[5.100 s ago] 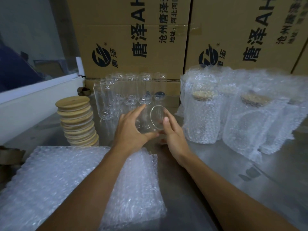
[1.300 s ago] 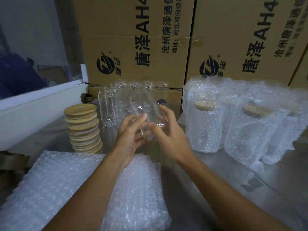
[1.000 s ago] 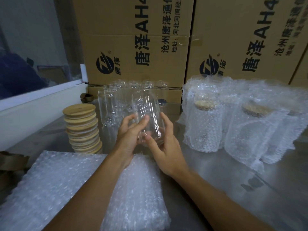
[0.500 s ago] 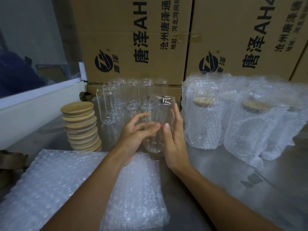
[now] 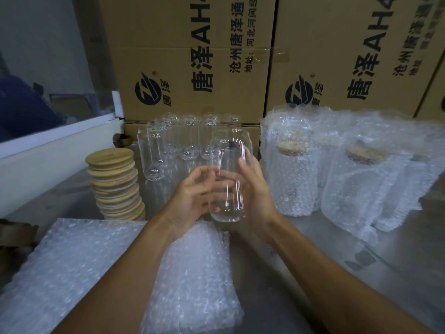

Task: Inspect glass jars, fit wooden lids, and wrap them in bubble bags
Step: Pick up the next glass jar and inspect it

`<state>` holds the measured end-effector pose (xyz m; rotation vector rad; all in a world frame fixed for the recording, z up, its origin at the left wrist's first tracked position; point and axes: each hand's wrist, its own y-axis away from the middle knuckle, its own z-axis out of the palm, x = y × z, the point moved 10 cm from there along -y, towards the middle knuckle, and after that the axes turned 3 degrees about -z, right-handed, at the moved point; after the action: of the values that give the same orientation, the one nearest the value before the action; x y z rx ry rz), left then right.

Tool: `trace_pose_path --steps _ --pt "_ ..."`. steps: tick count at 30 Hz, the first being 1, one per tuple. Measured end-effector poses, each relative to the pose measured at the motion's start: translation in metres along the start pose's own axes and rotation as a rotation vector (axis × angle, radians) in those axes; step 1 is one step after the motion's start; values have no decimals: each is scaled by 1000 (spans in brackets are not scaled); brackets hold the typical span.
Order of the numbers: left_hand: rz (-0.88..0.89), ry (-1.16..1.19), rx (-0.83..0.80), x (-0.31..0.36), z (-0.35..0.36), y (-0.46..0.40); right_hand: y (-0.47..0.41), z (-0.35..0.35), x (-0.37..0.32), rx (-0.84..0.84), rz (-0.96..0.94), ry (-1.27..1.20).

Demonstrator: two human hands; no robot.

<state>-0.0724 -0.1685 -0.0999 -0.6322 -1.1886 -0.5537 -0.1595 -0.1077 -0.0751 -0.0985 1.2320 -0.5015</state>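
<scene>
While both of my hands are raised over the near middle of the table, they share one clear glass jar (image 5: 228,179) between them. My right hand (image 5: 255,189) lies along the jar's right side, palm against the glass and fingers curved up and round it, so it holds the jar. My left hand (image 5: 192,198) sits at the jar's left side, fingers loosely bent with their tips meeting the glass about halfway up; I see them through the jar wall, so how firmly they press I cannot tell.

The jar stands upright in my grip, mouth up, with no lid, its base hanging just above the far edge of the bubble bags (image 5: 120,268). It is fully see-through, with bright streaks of reflected light down its body.

To the left, near the bags, stands a leaning stack of wooden lids (image 5: 113,179). Beyond my hands a cluster of empty jars (image 5: 173,143) waits on the table (image 5: 397,266), against the cardboard boxes (image 5: 192,56) at the far side. On the right stand wrapped jars (image 5: 296,174) in bubble bags, wooden lids showing through the film.
</scene>
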Motion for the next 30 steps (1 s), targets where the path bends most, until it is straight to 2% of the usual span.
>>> trace_pose_path --steps 4,8,13,16,18,24,30 --pt "-31 140 -86 -1 9 0 -3 6 -5 14 106 -62" --pt "-98 108 -58 -11 8 -3 -4 -3 0 110 130 49" --pt "-38 -26 99 -11 -6 -5 -5 -18 -14 224 -140 404" --pt "-38 -21 50 -10 0 -5 2 -9 -25 204 -279 519" --pt "-34 31 3 -8 4 -4 3 1 -24 161 -293 527" --pt "-68 154 -86 -7 12 1 -1 5 -5 107 -21 199" --pt "-124 173 -61 -13 9 1 -4 -1 8 149 117 108"
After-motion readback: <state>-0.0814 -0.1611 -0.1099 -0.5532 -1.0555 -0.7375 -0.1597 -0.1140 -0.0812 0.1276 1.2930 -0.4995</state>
